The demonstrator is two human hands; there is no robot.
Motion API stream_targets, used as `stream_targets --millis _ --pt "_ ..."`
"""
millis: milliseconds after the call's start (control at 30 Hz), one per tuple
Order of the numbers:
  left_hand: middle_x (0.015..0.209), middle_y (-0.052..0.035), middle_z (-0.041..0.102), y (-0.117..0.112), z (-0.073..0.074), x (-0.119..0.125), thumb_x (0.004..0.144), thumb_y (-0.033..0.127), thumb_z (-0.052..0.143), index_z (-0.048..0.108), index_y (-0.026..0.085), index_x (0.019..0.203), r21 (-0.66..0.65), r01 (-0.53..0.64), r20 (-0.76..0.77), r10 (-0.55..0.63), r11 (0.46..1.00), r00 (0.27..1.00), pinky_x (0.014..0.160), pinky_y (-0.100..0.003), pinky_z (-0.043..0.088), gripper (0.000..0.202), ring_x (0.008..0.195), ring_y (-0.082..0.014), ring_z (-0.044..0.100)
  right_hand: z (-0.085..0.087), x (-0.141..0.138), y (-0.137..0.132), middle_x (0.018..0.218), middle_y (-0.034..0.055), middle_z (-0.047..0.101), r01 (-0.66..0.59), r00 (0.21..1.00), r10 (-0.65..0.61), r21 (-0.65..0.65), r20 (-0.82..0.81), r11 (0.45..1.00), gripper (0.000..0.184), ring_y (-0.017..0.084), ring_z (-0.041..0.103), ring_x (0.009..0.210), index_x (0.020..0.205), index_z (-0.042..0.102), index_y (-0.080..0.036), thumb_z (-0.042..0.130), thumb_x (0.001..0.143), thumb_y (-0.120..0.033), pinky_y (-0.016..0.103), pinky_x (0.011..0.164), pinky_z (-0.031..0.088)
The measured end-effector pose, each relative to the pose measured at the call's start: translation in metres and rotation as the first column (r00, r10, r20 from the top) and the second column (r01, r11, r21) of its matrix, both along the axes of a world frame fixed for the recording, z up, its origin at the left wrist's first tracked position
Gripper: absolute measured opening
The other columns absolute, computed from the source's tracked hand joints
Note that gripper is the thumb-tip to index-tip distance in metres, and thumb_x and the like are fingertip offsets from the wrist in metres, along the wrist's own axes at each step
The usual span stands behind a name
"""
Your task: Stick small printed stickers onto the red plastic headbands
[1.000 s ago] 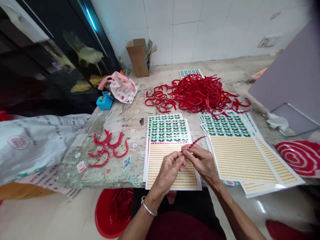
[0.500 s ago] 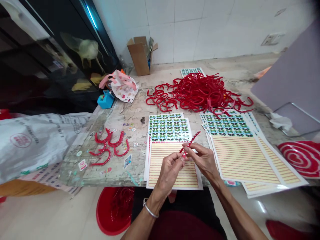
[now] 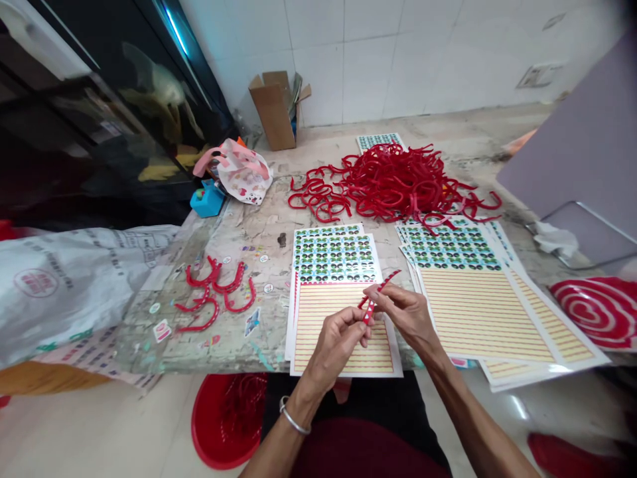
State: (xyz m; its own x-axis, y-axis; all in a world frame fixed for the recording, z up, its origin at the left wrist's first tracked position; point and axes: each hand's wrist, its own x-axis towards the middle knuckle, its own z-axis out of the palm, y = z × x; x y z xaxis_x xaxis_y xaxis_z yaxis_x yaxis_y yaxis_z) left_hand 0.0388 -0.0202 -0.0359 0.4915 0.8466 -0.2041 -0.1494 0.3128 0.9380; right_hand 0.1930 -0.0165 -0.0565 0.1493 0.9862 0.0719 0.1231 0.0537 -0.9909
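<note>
Between my two hands is a thin red strip with white marks, held over a printed sticker sheet. My left hand pinches its lower end. The fingers of my right hand pinch it higher up, and its dark red tip sticks out past them to the upper right. The sheet carries green and black oval pictures at the top and cream rows with red lines below. Several curved red strips with white marks lie to the left. Beyond the sheets is a large tangled heap of plain red strips.
More sticker sheets lie at the right. Farther back stand a cardboard box, a small white and pink bag and a blue holder. Below the table edge is a red basin with red strips inside.
My left hand has slid slightly down the strip, so more of its white-marked face shows between my hands. My right hand has barely moved.
</note>
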Motion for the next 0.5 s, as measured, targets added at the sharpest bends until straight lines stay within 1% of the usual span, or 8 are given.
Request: stream_targets --millis 100,200,267,400,500 --pt "0.075 -0.0030 0.057 0.002 0.004 0.002 0.082 0.024 0.052 0.059 0.012 0.088 0.010 0.023 -0.007 -0.023 1.000 1.000 0.065 -0.025 0.040 0.015 0.064 -0.0111 0.050 0.003 -0.001 -0.003 0.085 0.0053 0.068 -0.027 0.994 0.013 0.131 0.106 0.991 0.015 0.019 0.063 0.080 0.084 0.071 -0.020 0.061 0.078 -0.029 0.028 0.066 0.053" --pt "0.071 -0.0021 0.056 0.003 0.007 0.004 0.081 0.029 0.053 0.058 0.012 0.087 0.004 0.039 -0.051 -0.039 0.999 0.998 0.061 -0.024 0.039 0.019 0.059 -0.0103 0.049 0.006 -0.003 -0.007 0.084 0.0060 0.068 -0.035 0.987 0.000 0.210 0.161 0.977 0.013 0.019 0.063 0.080 0.076 0.069 -0.019 0.060 0.079 -0.027 0.029 0.070 0.052" --pt "0.067 -0.0007 0.054 0.002 0.007 0.005 0.082 0.031 0.052 0.058 0.012 0.086 0.009 0.042 -0.065 -0.041 0.999 0.997 0.057 -0.023 0.038 0.020 0.056 -0.0094 0.047 0.007 -0.003 -0.008 0.083 0.0063 0.068 -0.039 0.983 0.000 0.209 0.182 0.977 0.014 0.019 0.063 0.080 0.074 0.069 -0.019 0.058 0.080 -0.026 0.030 0.071 0.052" --pt "0.062 0.0020 0.049 -0.002 0.004 0.005 0.081 0.032 0.052 0.058 0.013 0.086 0.027 0.011 -0.089 -0.009 1.000 0.996 0.054 -0.022 0.035 0.020 0.053 -0.0084 0.042 0.006 -0.003 -0.012 0.088 0.0067 0.068 -0.042 0.978 0.005 0.173 0.208 0.984 0.015 0.020 0.063 0.084 0.085 0.070 -0.020 0.056 0.082 -0.027 0.031 0.073 0.052" --pt "0.059 0.0031 0.046 -0.004 0.003 0.004 0.080 0.030 0.052 0.059 0.013 0.087 0.042 -0.011 -0.128 0.017 0.999 0.992 0.052 -0.021 0.032 0.020 0.052 -0.0083 0.039 0.006 -0.005 -0.013 0.089 0.0067 0.069 -0.046 0.981 0.013 0.165 0.195 0.985 0.017 0.020 0.064 0.086 0.086 0.070 -0.021 0.056 0.082 -0.029 0.030 0.071 0.052"
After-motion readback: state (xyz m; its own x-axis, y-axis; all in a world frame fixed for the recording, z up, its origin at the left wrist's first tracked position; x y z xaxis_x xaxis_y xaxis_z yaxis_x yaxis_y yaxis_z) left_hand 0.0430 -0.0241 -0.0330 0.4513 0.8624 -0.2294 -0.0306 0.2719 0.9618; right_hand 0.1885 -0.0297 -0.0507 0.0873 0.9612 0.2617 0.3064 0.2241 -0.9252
